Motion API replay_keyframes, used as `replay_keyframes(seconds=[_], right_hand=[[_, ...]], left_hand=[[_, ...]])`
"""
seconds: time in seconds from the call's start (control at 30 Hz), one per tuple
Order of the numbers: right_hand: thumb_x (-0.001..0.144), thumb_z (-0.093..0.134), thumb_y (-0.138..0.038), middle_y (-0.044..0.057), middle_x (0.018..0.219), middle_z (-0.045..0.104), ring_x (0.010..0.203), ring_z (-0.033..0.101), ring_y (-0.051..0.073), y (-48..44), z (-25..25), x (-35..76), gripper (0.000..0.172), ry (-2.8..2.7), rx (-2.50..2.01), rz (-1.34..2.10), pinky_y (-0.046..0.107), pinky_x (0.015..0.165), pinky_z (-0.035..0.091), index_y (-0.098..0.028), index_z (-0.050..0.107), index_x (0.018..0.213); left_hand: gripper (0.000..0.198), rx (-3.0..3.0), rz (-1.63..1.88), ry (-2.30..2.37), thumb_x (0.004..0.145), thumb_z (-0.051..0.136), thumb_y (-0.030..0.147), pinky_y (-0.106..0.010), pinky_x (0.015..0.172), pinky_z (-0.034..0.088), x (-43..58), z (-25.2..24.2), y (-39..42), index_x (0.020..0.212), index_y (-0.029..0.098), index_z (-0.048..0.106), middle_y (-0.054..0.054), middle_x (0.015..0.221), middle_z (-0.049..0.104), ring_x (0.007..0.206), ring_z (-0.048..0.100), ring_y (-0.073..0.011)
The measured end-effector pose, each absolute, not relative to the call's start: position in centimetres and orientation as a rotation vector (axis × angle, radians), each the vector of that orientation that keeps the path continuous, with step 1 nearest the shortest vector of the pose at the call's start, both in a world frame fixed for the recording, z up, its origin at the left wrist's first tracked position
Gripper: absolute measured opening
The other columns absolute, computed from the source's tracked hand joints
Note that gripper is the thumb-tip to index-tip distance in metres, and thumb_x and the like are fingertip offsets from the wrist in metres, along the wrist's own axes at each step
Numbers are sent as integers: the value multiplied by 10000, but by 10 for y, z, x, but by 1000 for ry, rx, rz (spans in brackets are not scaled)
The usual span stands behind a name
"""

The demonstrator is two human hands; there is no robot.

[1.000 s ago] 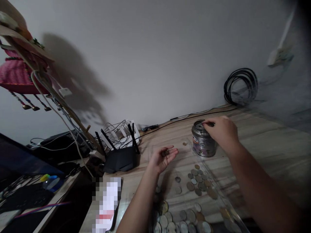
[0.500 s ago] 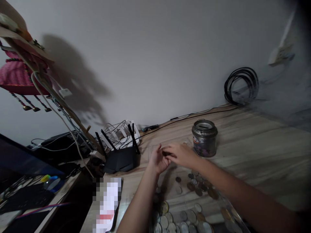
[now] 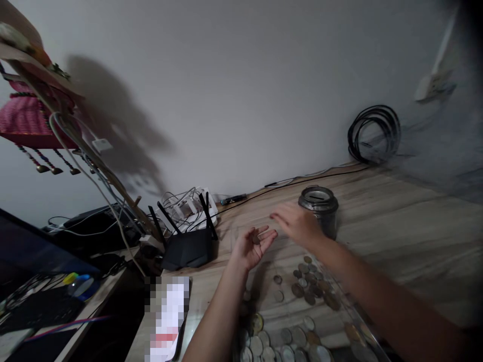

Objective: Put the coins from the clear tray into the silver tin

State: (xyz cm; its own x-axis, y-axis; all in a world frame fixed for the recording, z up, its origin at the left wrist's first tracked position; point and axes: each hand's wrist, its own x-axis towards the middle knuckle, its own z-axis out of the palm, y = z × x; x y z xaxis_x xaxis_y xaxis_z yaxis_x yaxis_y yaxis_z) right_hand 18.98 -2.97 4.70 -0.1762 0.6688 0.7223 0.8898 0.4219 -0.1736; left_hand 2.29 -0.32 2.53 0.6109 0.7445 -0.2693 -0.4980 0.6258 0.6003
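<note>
Starting off to the left of the left forearm: one phone lies on the bench, its screen pixelated. Beyond it sits one black router, four antennas in view. Now the left hand, palm up, fingers loosely spread, and there's a dull coin lying in it; whether more sit beneath, I can't make out.

Between the forearms, coins everywhere! Two lone coins lie nearest the left hand, then a cluster of about a dozen, brown and silvery grey, beside the right forearm. Closer to the wearer, a bigger spread runs off the bottom edge, too cut off to count. A clear rim shows faintly under the right forearm.

And the right hand, blurred, fingers drawn together; any coin between them is impossible to make out. Just behind it, one grey metal tin stands upright, a dark slot in its lid, its front partly covered by hand and wrist.
</note>
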Motion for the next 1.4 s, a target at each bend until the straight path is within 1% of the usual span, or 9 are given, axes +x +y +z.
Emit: replay_keyframes(seconds=[0.07, 0.2, 0.33, 0.8, 0.93, 1.03, 1.17, 1.27, 1.4], right_hand=[[820, 407, -263, 57, 816, 623, 852, 490, 182, -29, 57, 216, 221, -1686, -1427, -515, 285, 696, 346, -183, 612, 793], [778, 442, -309, 79, 803, 638, 828, 476, 226, -25, 65, 264, 241, -1381, -1734, -650, 318, 636, 326, -181, 646, 786], [746, 465, -347, 82, 746, 645, 735, 497, 222, -21, 61, 279, 257, -1371, -1871, -552, 324, 597, 320, -195, 670, 769], [717, 482, -387, 86, 697, 646, 702, 524, 232, -14, 61, 288, 266, -1388, -1895, -508, 355, 609, 326, -204, 675, 727], [750, 459, -366, 73, 802, 651, 812, 517, 244, -24, 69, 272, 265, -1403, -1748, -530, 380, 696, 336, -208, 664, 808], [784, 432, -305, 61, 842, 636, 852, 508, 201, -31, 67, 237, 245, -1536, -1487, -473, 335, 755, 347, -191, 642, 835], [774, 469, -283, 27, 839, 615, 780, 526, 144, -36, 44, 178, 193, -2062, -1214, -122, 251, 670, 372, -211, 616, 875], [768, 483, -264, 27, 861, 604, 797, 526, 143, -38, 30, 150, 162, -2218, -1160, -36, 242, 660, 369, -202, 591, 872], [795, 430, -212, 31, 858, 607, 829, 517, 146, -41, 37, 153, 166, -2205, -1212, -156, 252, 687, 359, -197, 590, 835]], left_hand=[[261, 521, 751, 556, 765, 395, 186, -267, 724, 469, 23, 26, -5, 864, 24, 574, -192, 881, 609, 917, 586, -228], [257, 545, 762, 577, 751, 417, 182, -259, 711, 482, 23, 26, -6, 892, 26, 563, -198, 908, 605, 945, 579, -247], [255, 561, 773, 590, 751, 422, 184, -246, 691, 487, 22, 26, -6, 902, 30, 558, -200, 925, 605, 929, 588, -244], [260, 590, 773, 605, 747, 432, 192, -274, 718, 470, 22, 22, -3, 908, 32, 559, -197, 920, 607, 905, 594, -232], [287, 571, 754, 561, 759, 426, 227, -288, 729, 460, 21, 23, -3, 933, 33, 545, -201, 942, 596, 927, 583, -244], [403, 570, 712, 454, 771, 442, 354, -318, 767, 438, 19, 25, -5, 995, 31, 530, -216, 999, 573, 966, 560, -267], [511, 583, 725, 373, 788, 396, 478, -306, 741, 426, 16, 29, -7, 1081, 78, 519, -133, 859, 616, 812, 597, -208], [515, 589, 752, 356, 811, 349, 492, -262, 684, 420, 16, 33, -10, 1122, 117, 515, -69, 753, 618, 680, 588, -152], [526, 618, 760, 347, 807, 341, 516, -291, 766, 410, 20, 36, -16, 1145, 148, 505, -80, 850, 619, 796, 586, -171]])
